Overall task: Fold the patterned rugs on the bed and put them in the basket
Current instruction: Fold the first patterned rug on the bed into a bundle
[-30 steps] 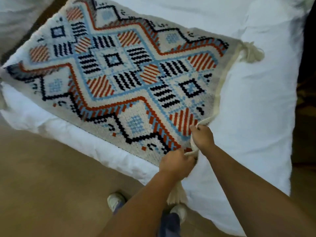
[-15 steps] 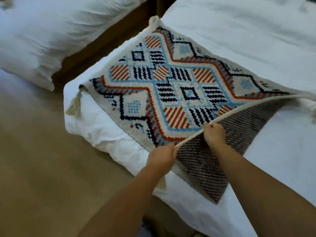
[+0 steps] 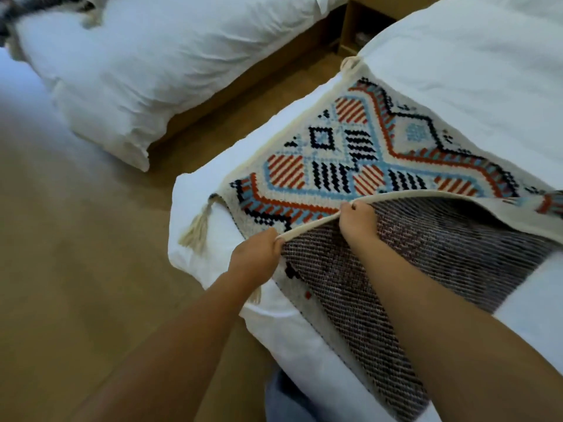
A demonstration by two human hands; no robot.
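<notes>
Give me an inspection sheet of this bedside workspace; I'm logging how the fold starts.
Surface: white bed, cover rumpled.
Job's things: patterned rug on the bed, near edge lifted, dark underside showing; basket not seen.
Clutter: nothing seen.
Grips: left hand and right hand both pinch the rug's cream edge.
Cables: nothing seen.
Surroundings: second white bed, tan floor, wooden shelf unit between the beds.

no readable text, labels, numbers, signs
</notes>
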